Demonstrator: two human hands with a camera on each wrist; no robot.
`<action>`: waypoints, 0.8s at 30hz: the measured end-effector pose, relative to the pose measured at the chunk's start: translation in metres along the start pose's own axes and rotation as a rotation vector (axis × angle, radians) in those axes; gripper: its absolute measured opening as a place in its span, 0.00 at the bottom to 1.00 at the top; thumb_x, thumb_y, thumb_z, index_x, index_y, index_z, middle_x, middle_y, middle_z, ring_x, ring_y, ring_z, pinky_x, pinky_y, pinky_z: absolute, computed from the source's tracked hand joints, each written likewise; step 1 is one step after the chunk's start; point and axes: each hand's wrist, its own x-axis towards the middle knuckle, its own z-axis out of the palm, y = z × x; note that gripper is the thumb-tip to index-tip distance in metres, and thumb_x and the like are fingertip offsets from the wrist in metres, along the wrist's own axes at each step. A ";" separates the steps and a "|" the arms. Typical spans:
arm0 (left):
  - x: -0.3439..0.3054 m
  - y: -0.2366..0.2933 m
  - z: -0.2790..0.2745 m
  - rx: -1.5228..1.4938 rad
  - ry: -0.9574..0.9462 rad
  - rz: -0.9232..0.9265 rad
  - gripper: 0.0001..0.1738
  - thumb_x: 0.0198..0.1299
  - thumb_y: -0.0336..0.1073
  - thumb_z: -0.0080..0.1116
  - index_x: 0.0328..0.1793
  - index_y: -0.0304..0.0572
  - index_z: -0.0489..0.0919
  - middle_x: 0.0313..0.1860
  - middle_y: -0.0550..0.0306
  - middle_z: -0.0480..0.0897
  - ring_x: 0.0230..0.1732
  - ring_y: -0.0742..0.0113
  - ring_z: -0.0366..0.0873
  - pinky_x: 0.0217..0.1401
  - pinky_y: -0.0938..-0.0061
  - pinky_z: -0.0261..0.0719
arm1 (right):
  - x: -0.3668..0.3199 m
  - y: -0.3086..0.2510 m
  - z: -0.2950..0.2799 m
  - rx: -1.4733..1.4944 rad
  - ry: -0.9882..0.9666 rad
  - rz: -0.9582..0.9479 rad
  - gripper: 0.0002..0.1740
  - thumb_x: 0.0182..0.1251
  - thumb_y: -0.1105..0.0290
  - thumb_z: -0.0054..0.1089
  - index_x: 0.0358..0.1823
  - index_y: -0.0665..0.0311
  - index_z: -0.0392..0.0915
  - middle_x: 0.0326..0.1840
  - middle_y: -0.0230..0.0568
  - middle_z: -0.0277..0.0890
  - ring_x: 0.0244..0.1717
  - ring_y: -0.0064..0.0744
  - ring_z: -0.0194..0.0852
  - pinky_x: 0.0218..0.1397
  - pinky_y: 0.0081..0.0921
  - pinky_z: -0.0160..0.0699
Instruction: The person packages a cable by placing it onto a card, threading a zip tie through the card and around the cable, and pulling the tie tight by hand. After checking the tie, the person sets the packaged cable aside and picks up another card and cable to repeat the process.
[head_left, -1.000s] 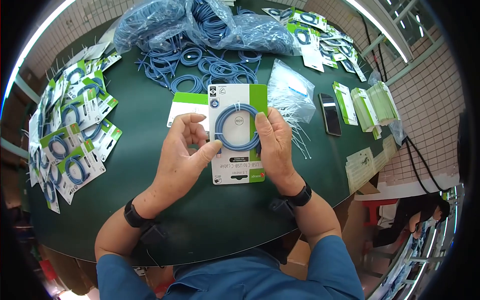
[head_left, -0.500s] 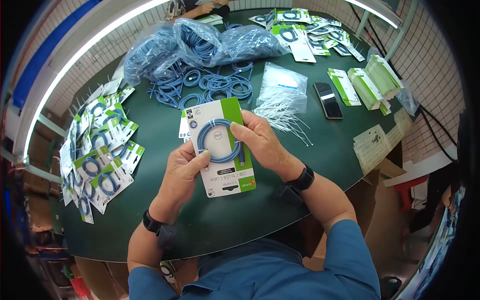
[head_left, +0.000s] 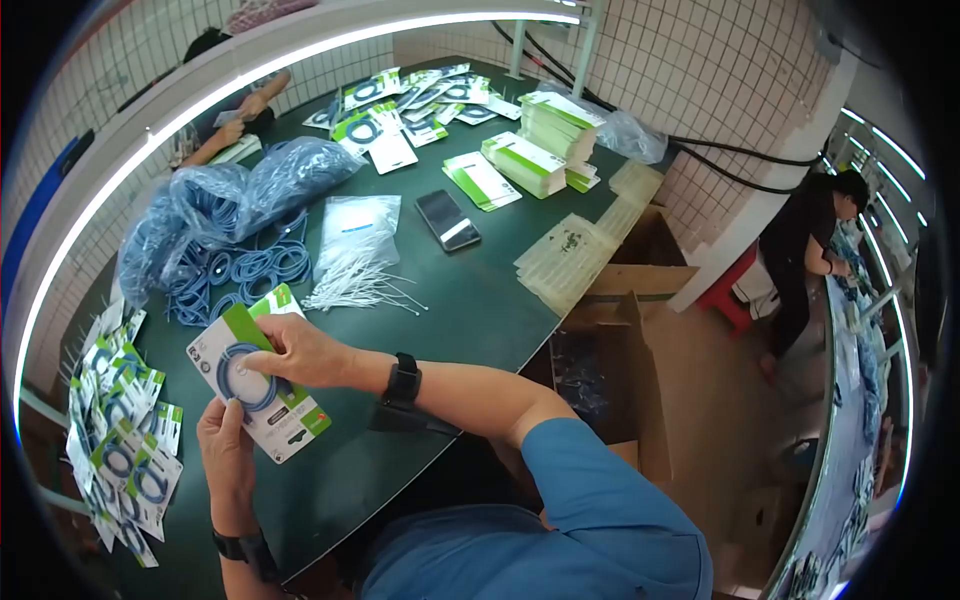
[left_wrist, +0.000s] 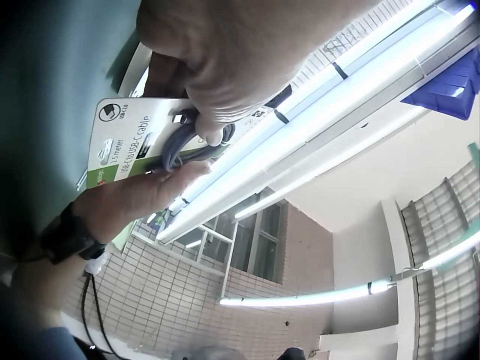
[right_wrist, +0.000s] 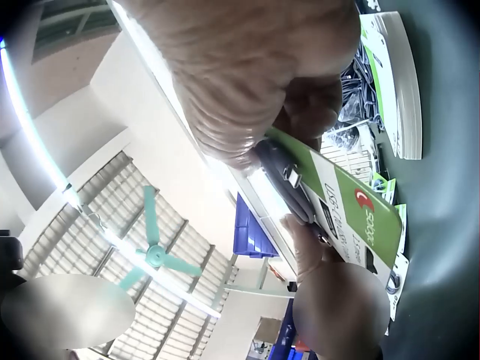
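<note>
Both hands hold a white and green cable card (head_left: 290, 435), with a coiled blue USB-C cable (head_left: 226, 372) on its face. My left hand (head_left: 228, 460) pinches the lower left edge, thumb on the coil. On the other edge my right hand (head_left: 308, 355) grips the card, its thumb lying over the coil and its fingers hidden behind. In the left wrist view the card (left_wrist: 112, 150) shows its printed end. The right wrist view shows a metal cable plug (right_wrist: 292, 177) beside the right hand. Beyond the held card, another green and white card (head_left: 277, 299) lies on the table.
Carded cables (head_left: 125, 470) are heaped at the left, with another heap (head_left: 390, 150) at the back. Loose blue cables (head_left: 262, 262) lie before a plastic bag of cables (head_left: 290, 175). White zip ties (head_left: 360, 285), a phone (head_left: 447, 220) and stacked cards (head_left: 525, 165) stand to the right.
The head view has swung right, so hands and table appear further left. My left hand has gone from loosely spread fingers to pinching the card's edge. The card is tilted more.
</note>
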 end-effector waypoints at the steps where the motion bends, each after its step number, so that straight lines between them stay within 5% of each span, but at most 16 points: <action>1: -0.001 -0.003 -0.011 0.001 -0.016 -0.028 0.13 0.77 0.32 0.61 0.60 0.31 0.83 0.47 0.58 0.89 0.48 0.73 0.87 0.57 0.75 0.85 | -0.002 0.003 0.004 0.002 0.026 0.018 0.15 0.75 0.68 0.67 0.53 0.72 0.80 0.43 0.34 0.86 0.44 0.18 0.80 0.48 0.23 0.83; 5: 0.018 -0.023 -0.031 0.201 -0.079 0.050 0.19 0.69 0.25 0.60 0.65 0.30 0.80 0.53 0.54 0.88 0.52 0.70 0.87 0.61 0.75 0.84 | -0.006 0.010 0.003 -0.089 0.048 0.039 0.15 0.73 0.67 0.69 0.51 0.72 0.79 0.39 0.41 0.85 0.41 0.22 0.81 0.46 0.29 0.83; 9: 0.006 -0.036 -0.012 0.193 0.052 0.047 0.36 0.58 0.18 0.59 0.77 0.28 0.69 0.59 0.50 0.85 0.57 0.68 0.86 0.65 0.74 0.82 | -0.013 0.010 0.008 -0.225 0.195 0.068 0.18 0.71 0.64 0.71 0.44 0.71 0.74 0.34 0.61 0.80 0.36 0.57 0.84 0.38 0.40 0.77; 12: 0.000 -0.038 -0.028 0.286 0.011 -0.068 0.39 0.60 0.17 0.60 0.80 0.28 0.67 0.57 0.50 0.85 0.54 0.67 0.86 0.62 0.75 0.83 | -0.021 0.017 0.013 -0.099 0.215 0.139 0.18 0.72 0.63 0.71 0.43 0.71 0.73 0.33 0.63 0.80 0.36 0.67 0.81 0.36 0.42 0.77; 15: 0.007 -0.039 -0.029 0.439 -0.005 -0.161 0.33 0.65 0.16 0.64 0.78 0.30 0.73 0.52 0.50 0.89 0.46 0.66 0.88 0.53 0.76 0.85 | -0.028 0.027 0.016 -0.098 0.276 0.145 0.18 0.73 0.63 0.70 0.42 0.71 0.72 0.32 0.62 0.79 0.34 0.66 0.81 0.35 0.43 0.76; 18: 0.012 -0.039 -0.022 0.501 -0.045 -0.230 0.37 0.67 0.21 0.65 0.83 0.44 0.71 0.52 0.45 0.89 0.47 0.44 0.89 0.55 0.63 0.88 | -0.026 0.030 0.014 -0.067 0.313 0.159 0.19 0.74 0.63 0.70 0.42 0.71 0.71 0.31 0.62 0.78 0.33 0.65 0.81 0.34 0.43 0.76; 19: 0.012 -0.036 -0.020 0.526 -0.035 -0.251 0.37 0.67 0.21 0.65 0.83 0.44 0.71 0.52 0.45 0.89 0.47 0.44 0.89 0.55 0.63 0.88 | -0.026 0.028 0.009 -0.072 0.290 0.169 0.19 0.74 0.63 0.70 0.41 0.71 0.71 0.30 0.61 0.78 0.33 0.65 0.81 0.34 0.43 0.76; 22: 0.018 -0.029 -0.006 0.403 0.026 -0.267 0.44 0.57 0.18 0.59 0.83 0.26 0.62 0.60 0.50 0.83 0.60 0.66 0.85 0.67 0.72 0.82 | -0.027 0.026 0.004 -0.075 0.243 0.185 0.20 0.73 0.63 0.72 0.41 0.71 0.71 0.29 0.60 0.77 0.31 0.63 0.81 0.33 0.42 0.76; 24: 0.018 -0.027 -0.001 0.251 0.004 -0.286 0.43 0.57 0.17 0.58 0.82 0.25 0.62 0.61 0.50 0.83 0.61 0.66 0.84 0.66 0.72 0.83 | -0.029 0.026 0.002 -0.131 0.218 0.180 0.19 0.72 0.64 0.73 0.42 0.71 0.73 0.30 0.58 0.78 0.30 0.61 0.82 0.31 0.42 0.76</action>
